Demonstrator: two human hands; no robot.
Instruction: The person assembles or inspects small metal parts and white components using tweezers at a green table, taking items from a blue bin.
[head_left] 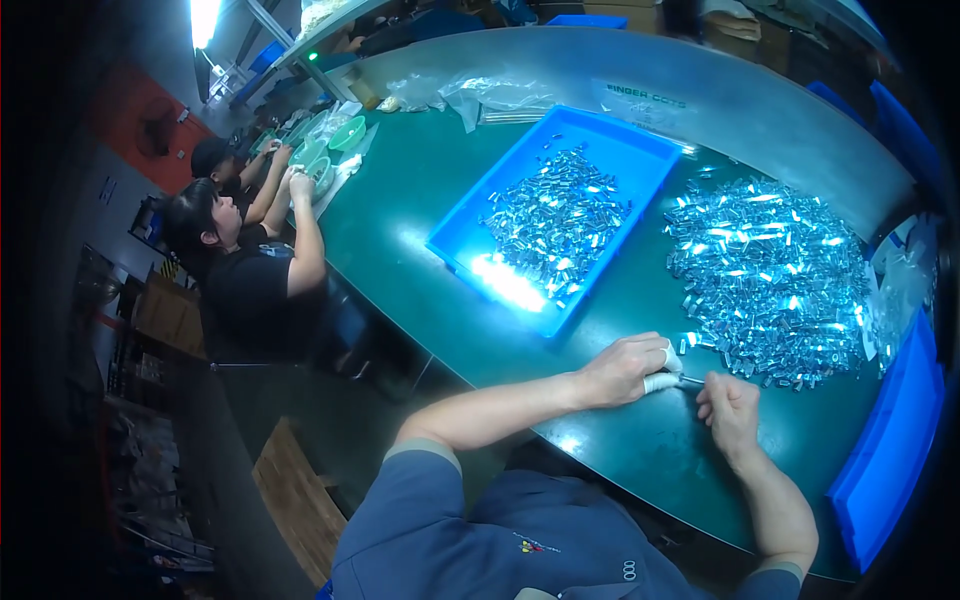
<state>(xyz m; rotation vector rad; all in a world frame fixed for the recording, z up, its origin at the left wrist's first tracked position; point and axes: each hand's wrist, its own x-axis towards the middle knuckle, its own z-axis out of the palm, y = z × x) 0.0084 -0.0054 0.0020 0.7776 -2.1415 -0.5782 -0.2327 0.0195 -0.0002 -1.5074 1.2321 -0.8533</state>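
Observation:
My left hand [625, 370] wears white finger cots on thumb and forefinger, and they pinch something small and shiny, probably a metal piece. Its details are too small to make out. Close to its right, my right hand [730, 408] is closed on a slim metal rod [691, 381] that points at the left fingertips. Just beyond both hands, a wide heap of small shiny metal pieces [770, 270] lies loose on the green tabletop [400, 255]. More such pieces [560, 215] lie in a shallow blue tray [455, 268] ahead to the left.
A grey metal barrier [620, 75] curves along the table's far side, with clear plastic bags [495, 97] before it. At right stand blue bins [885, 450] and a plastic bag [905, 285]. Two people [255, 265] sit at left, their hands by green bowls [320, 172].

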